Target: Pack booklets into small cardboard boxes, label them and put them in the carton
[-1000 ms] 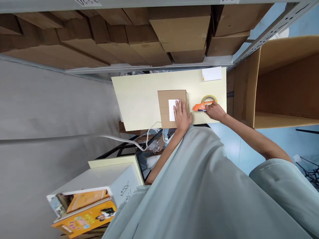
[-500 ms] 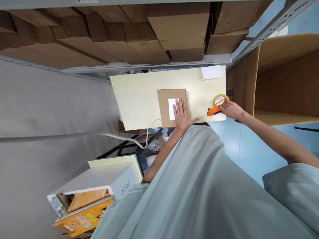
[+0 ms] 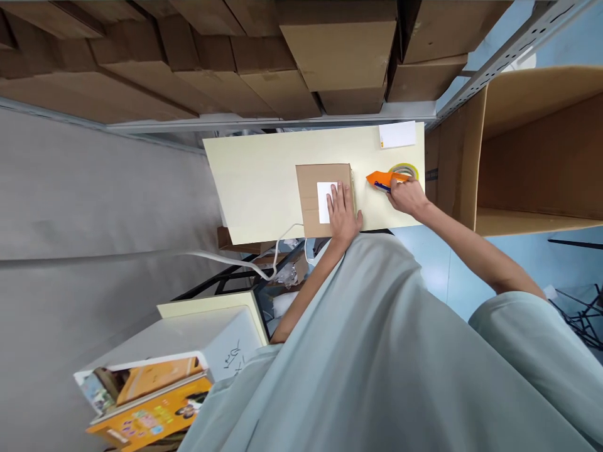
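Observation:
On a pale table (image 3: pixel 264 182) lies a small cardboard box (image 3: pixel 309 207) with a white label (image 3: pixel 324 203) on top. My left hand (image 3: pixel 343 216) rests flat on the box's right part, fingers spread and partly over the label. My right hand (image 3: pixel 407 196) is wrapped round an orange tape dispenser (image 3: pixel 379 179) with a yellow-edged roll of tape (image 3: pixel 412 169) in it. The dispenser is right of the box, apart from it, its pointed end toward the box.
A stack of white labels or cards (image 3: pixel 398 135) lies at the table's far right corner. Brown cartons (image 3: pixel 343 56) fill the shelf beyond. A large cardboard box (image 3: pixel 541 144) gapes at the right. A white cable (image 3: pixel 230 258) crosses at left, above an orange-printed box (image 3: pixel 151 417).
My right hand has brought the tape dispenser leftward and slightly away from me, nearer the box. The strip of tape reaching toward my left thumb no longer shows. My left hand stays on the box.

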Motion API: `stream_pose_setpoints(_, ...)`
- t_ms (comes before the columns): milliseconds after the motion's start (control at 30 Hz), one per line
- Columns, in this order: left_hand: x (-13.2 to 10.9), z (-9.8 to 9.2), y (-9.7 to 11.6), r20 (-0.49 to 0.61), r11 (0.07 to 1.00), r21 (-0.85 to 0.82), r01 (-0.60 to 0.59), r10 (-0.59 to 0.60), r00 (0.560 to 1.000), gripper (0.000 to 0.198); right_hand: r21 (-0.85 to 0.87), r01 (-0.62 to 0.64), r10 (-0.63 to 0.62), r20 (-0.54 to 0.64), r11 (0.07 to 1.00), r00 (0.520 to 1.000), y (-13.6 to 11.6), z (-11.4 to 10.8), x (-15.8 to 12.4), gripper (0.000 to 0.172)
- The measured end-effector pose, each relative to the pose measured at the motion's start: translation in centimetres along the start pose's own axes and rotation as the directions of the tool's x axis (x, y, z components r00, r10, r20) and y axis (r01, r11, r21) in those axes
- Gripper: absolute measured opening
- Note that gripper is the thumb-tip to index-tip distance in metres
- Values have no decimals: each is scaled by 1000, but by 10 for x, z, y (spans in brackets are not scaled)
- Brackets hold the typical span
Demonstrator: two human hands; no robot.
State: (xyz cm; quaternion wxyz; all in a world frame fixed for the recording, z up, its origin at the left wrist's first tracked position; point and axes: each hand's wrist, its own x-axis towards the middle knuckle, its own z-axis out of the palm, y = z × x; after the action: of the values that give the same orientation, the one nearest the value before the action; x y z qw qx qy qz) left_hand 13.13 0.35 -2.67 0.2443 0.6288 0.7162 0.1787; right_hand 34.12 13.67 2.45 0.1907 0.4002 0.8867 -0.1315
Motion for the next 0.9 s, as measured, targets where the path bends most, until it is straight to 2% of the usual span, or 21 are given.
stream_pose_setpoints(100,-1,1,0,-30,999,-34,-19,18,999,91,85,-58,61,-42,995,997,-32,2,13,39)
stream_pose_setpoints(200,-1,0,1,-40,999,-33,-17,15,999,89,98,-197,198,-5,976,980,-47,-6,29,40)
stream_pose_setpoints(333,-1,-5,5,-4,999,-28,22,-22,1000,89,149,-359,366,-22,921,930,-38,-28,44,47)
stream_pose_setpoints(500,-1,-6,4,0,987,-154,47,-48,999,90,246,-374,412,-122,894,903,-19,-48,26,57)
stream_pose_setpoints(600,3,-11,6,-71,976,-214,43,-60,996,84,310,-363,434,-201,879,878,-19,-55,8,65)
stream_pose_setpoints(667,13,-24,15,-191,972,-235,10,-56,980,75,360,-334,435,-253,871,864,-24,-63,1,70)
stream_pose_setpoints(733,31,-45,31,-333,969,-227,-95,14,943,66,401,-284,421,-310,871,853,-30,-77,2,71)
stream_pose_setpoints(833,68,-86,60,-470,932,-167,-320,210,857,54,429,-190,373,-395,883,839,-37,-109,16,65)
stream_pose_setpoints(900,93,-114,75,-525,909,-117,-400,286,802,50,415,-113,309,-445,903,840,-39,-137,32,59)
